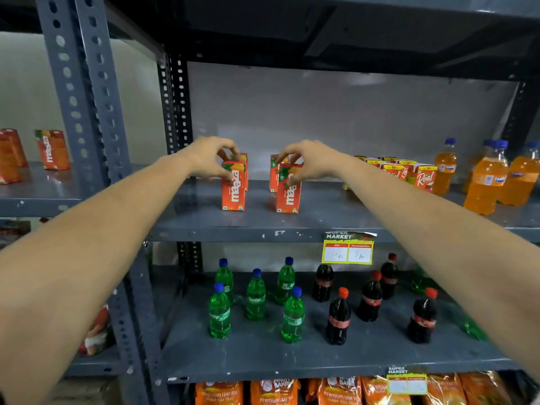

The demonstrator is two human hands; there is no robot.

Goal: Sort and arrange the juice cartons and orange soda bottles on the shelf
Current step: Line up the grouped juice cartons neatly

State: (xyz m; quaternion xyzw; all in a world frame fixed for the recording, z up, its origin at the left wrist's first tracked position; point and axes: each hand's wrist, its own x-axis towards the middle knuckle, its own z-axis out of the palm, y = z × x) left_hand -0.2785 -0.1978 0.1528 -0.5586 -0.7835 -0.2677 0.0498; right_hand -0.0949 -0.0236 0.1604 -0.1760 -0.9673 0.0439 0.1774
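Observation:
Two pairs of orange Maaza juice cartons stand upright on the grey middle shelf (257,226). My left hand (209,157) pinches the top of the front left carton (233,190), with a second carton close behind it. My right hand (311,162) grips the top of the front right carton (288,194); another carton (274,176) stands just behind. To the right sits a cluster of Real juice cartons (409,173), partly hidden by my right forearm. Orange soda bottles (485,179) with blue caps stand at the far right of the same shelf.
The shelf below holds green Sprite bottles (255,296) and dark cola bottles (339,317). A yellow price tag (347,249) hangs on the middle shelf's edge. Tea packets (274,393) fill the bottom. More Maaza cartons (52,149) stand on the neighbouring left rack beyond a perforated post (87,112).

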